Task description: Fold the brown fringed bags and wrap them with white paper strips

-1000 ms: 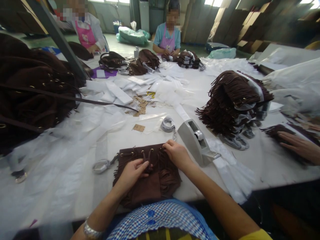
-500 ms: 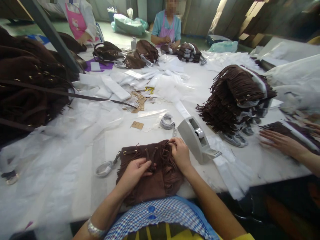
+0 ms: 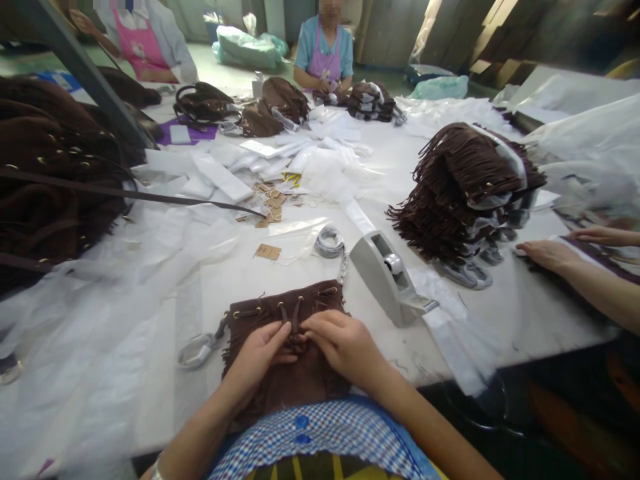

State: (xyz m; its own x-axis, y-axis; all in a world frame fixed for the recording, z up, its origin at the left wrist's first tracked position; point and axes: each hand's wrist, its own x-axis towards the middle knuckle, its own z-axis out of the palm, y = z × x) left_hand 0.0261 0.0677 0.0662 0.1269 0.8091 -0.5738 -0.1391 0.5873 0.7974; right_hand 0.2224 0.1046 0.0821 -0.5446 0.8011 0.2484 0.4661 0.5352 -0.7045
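A dark brown fringed drawstring bag (image 3: 270,300) lies flat on the table right in front of me, its eyelets along the far edge. My left hand (image 3: 267,347) pinches the drawstring (image 3: 290,313) at the bag's middle. From the other side my right hand (image 3: 335,340) meets it, thumb and fingers closed around the same cord and fringe; its exact hold is partly hidden. A wrapped strap coil (image 3: 197,350) hangs off the bag's left corner. Another wrapped coil (image 3: 330,241) lies beyond the right corner, joined by a wrapped chain.
A grey tape dispenser (image 3: 387,277) stands right of the bag. Behind it rises a stack of fringed bags (image 3: 460,193). A co-worker's hands (image 3: 550,257) work at the right edge. Brown bags (image 3: 55,180) pile up at left; a tan tag (image 3: 269,251) lies ahead.
My right hand has moved from the bag's upper right corner to its middle, beside my left hand. My left hand stays at the drawstring. The co-worker's hands at right have shifted.
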